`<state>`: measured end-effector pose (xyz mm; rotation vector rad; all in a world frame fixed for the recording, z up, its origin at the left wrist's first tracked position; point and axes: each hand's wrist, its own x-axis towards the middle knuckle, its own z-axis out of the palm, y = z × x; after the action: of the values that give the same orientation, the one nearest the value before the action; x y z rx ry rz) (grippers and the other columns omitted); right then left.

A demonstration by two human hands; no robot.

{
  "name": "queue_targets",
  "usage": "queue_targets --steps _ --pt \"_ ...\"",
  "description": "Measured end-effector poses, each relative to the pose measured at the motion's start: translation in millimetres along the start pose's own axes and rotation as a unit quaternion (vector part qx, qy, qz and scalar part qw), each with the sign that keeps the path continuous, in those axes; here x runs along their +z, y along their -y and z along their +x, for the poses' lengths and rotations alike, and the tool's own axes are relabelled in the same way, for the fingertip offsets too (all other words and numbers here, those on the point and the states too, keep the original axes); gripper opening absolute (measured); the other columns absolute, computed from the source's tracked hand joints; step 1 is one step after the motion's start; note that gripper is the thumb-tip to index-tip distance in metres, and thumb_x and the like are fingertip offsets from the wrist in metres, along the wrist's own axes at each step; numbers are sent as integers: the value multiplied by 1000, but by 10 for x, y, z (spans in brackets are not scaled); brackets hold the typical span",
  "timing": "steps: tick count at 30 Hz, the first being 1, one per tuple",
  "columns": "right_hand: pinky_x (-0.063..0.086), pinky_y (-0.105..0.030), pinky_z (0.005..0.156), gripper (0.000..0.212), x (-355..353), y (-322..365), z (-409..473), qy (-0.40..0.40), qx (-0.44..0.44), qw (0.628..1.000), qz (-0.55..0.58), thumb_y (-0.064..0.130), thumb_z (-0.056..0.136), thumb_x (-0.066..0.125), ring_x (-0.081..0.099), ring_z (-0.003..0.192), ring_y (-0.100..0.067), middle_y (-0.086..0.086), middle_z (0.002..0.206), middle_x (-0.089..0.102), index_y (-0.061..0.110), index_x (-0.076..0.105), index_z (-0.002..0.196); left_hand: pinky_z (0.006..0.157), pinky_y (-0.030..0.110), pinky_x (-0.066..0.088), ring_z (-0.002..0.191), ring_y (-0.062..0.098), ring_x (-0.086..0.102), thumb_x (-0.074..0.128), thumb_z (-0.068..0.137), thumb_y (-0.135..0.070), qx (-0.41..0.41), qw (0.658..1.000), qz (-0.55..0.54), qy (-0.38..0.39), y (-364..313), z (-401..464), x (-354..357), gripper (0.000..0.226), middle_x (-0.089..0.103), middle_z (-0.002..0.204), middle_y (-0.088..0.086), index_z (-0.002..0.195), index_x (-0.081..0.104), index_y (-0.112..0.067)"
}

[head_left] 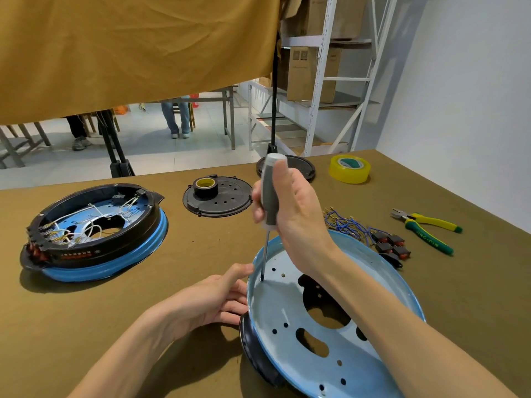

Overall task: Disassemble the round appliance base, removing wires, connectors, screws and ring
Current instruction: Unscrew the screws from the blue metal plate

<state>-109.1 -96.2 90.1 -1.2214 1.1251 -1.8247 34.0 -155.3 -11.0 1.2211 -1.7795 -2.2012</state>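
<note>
A round blue metal base (pixel 353 366) with a black ring (pixel 253 349) under its left edge lies in front of me. My right hand (pixel 293 208) grips a grey-handled screwdriver (pixel 269 196) held upright, its tip down in a hole near the base's left rim. My left hand (pixel 221 297) holds the left rim, thumb on top and fingers below. A bundle of blue wires with connectors (pixel 344 222) and several black and red switches (pixel 390 245) lies right of the base.
A second blue and black base (pixel 94 234), still wired, sits at the left. A black cover (pixel 227 202) carries a roll of black tape (pixel 205 187). Yellow tape (pixel 350 169) and yellow-green pliers (pixel 428 229) lie at the right. Another black disc (pixel 301 168) sits behind.
</note>
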Motion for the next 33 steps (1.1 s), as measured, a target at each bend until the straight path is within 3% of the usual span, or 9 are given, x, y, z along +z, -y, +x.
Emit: queue_targets --steps 3,8,12,15,19,22,26,29,33 --pt "48 -31 61 60 -55 20 7 17 31 998 52 61 97 42 55 58 -19 -5 78 66 4 57 109 84 29 59 86 17 68 48 96 -62 0 1000 3 3 -7 -21 -2 72 71 123 22 129 67 -1" --pt "44 -29 52 81 29 75 -22 32 -4 999 4 85 72 55 42 44 -13 3 69 58 12 44 104 80 29 59 84 16 70 54 87 -69 -1 1000 2 11 -3 -30 -7 78 76 115 17 126 69 -3" --pt "53 -31 59 47 -5 64 -17 31 -13 999 4 54 99 50 60 59 -17 -3 78 66 7 49 105 84 31 59 89 19 70 62 64 -77 5 1000 5 17 3 -46 -21 95 73 122 20 126 70 -5" --pt "51 -39 69 50 -26 83 2 32 19 999 29 48 100 39 59 65 -22 -6 81 65 5 62 111 88 34 58 90 21 68 62 61 -78 1 1000 6 13 10 -35 -15 100 76 117 17 126 69 -3" --pt "42 -32 54 70 25 128 -11 36 15 999 33 77 89 47 44 48 -18 -5 68 56 9 57 105 95 39 57 88 20 68 62 62 -78 1 1000 10 9 13 -20 -14 98 77 111 16 125 71 -3" --pt "43 -28 47 55 20 105 -14 25 -18 999 14 62 91 58 48 47 -15 0 69 58 10 45 103 90 37 58 84 17 69 61 64 -78 2 1000 16 14 10 -33 -20 96 77 107 13 124 71 -4" --pt "53 -31 63 46 -24 112 -13 28 -11 999 34 49 99 48 62 66 -20 -7 82 66 4 56 105 84 34 56 84 18 67 60 65 -77 4 1000 11 12 5 -48 -6 96 75 106 12 125 70 -3" --pt "42 -35 58 50 -52 113 15 35 7 998 56 50 99 42 48 55 -21 -7 73 60 3 51 113 82 33 56 82 17 66 59 64 -78 5 1000 15 10 3 -45 4 98 74 99 8 127 70 -3" --pt "43 -33 47 51 -25 111 4 30 -29 999 -7 53 97 59 46 44 -19 0 62 57 5 43 107 77 30 58 75 14 68 60 64 -79 0 1000 13 11 -2 -50 -9 98 75 93 6 125 71 -3"
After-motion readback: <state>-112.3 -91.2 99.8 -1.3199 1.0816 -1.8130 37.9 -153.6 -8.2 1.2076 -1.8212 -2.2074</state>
